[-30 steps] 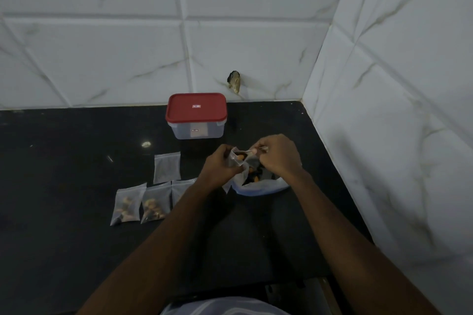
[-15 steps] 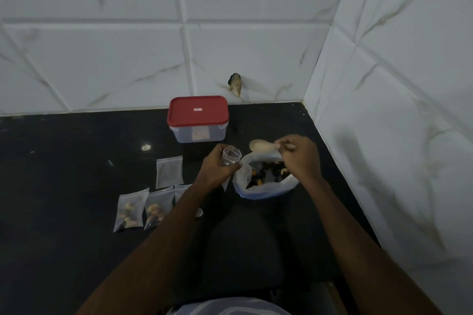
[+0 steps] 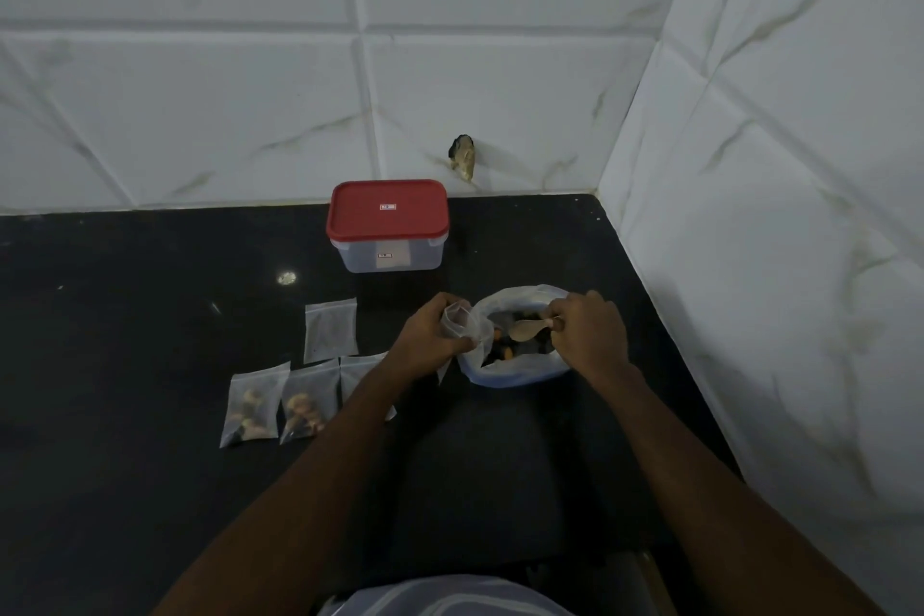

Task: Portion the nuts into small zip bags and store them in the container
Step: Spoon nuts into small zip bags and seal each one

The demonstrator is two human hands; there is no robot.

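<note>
My left hand (image 3: 431, 339) grips a small clear zip bag (image 3: 459, 321) with its mouth held open, right beside a large white plastic bag of mixed nuts (image 3: 505, 368). My right hand (image 3: 590, 334) pinches the handle of a pale wooden spoon (image 3: 527, 328), whose bowl dips into the nuts. Two filled zip bags (image 3: 252, 405) (image 3: 305, 403) lie at the lower left of the black counter. An empty zip bag (image 3: 331, 329) lies above them. Another zip bag (image 3: 357, 373) is partly hidden under my left forearm. The red-lidded container (image 3: 387, 225) stands shut near the back wall.
The black counter (image 3: 125, 315) ends at white marble-tiled walls behind and to the right, forming a corner. A small dark fitting (image 3: 462, 156) sticks out of the back wall above the container. A white speck (image 3: 287, 277) lies left of the container.
My right hand moved the spoon away from the small bag's mouth, lifted it over the big bag, then lowered it into the nuts. My left hand kept holding the small bag open.
</note>
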